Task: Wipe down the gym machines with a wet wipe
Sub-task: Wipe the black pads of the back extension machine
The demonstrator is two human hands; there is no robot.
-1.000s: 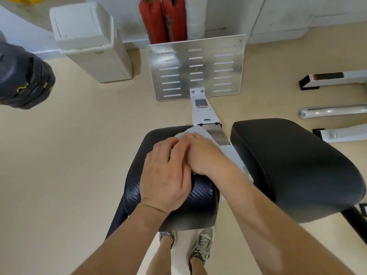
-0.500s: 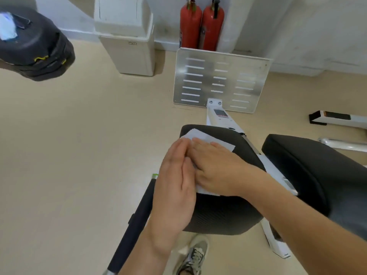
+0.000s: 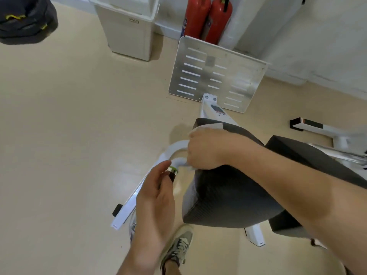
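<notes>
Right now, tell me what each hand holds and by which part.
Left hand grips the dark handle at its top end, by the green ring. Right hand holds the wet wipe by its middle, against the seat pad.

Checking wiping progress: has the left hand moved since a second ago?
Yes. The left hand has come off the top of the pad and gone down past its left edge, where it now grips the handle.

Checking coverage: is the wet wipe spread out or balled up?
Spread, seemingly: wet wipe lies flat on the seat pad under right hand; rest hidden.
</notes>
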